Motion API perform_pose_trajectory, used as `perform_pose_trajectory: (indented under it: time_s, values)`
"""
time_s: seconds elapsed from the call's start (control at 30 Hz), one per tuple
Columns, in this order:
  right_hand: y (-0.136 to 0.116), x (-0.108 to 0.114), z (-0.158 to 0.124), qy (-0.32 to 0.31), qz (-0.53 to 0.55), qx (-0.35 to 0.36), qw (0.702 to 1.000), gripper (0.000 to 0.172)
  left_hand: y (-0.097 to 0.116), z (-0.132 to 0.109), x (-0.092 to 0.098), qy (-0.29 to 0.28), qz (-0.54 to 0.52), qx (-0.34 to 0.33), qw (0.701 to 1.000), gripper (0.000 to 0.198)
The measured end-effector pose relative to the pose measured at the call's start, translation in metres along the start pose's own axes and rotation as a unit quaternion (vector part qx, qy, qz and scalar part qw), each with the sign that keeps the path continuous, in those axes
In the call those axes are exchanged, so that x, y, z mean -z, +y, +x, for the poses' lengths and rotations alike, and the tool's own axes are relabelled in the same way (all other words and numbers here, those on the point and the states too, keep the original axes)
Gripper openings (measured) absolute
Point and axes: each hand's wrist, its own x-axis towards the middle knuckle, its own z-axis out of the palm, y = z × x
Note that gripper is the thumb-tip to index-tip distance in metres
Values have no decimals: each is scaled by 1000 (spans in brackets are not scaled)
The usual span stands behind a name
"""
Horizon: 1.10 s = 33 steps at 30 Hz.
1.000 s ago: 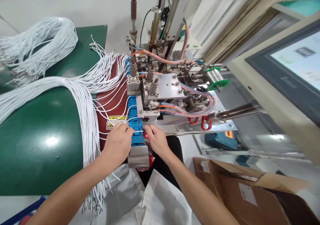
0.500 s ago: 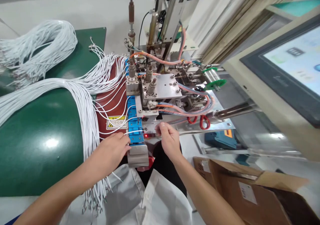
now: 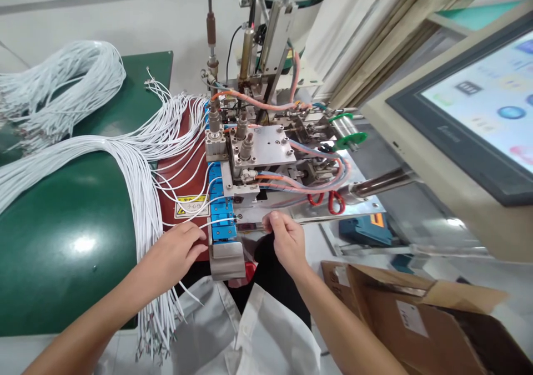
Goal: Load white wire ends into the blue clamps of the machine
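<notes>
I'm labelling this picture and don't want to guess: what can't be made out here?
All in the head view:
Right hand: its curled fingers hide whether it holds anything.
Screen: cut off by the right edge.
Wire bundle across the green table: cut off by the left edge.
Label on the cardboard box: writing too small and blurred.

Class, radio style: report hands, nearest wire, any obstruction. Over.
Left hand open beside blue holders. Right hand curled, nothing visible in it. Nearest white wire lying across blue holders. Possible snag: white bundle close to left hand.
</notes>
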Motion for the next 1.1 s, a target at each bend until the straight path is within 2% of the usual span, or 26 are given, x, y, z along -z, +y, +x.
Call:
perform_pose_trajectory:
  time_s: [0.4, 0.67, 0.8, 1.1]
  values:
    - [22, 36, -10, 80, 36, -10, 996, 36, -24, -12, -7, 12, -13, -26, 1000, 20]
    - [30, 66, -26, 150, -12, -30, 988, 38, -30, -10, -15, 35, -34, -42, 998, 21]
    - [27, 66, -29, 147, -28, -33, 988, 39, -31, -9, -17, 44, -31, -52, 997, 22]
    - [20, 56, -31, 99, -62, -13, 993, 38, -29, -9, -16, 51, -28, -65, 996, 21]
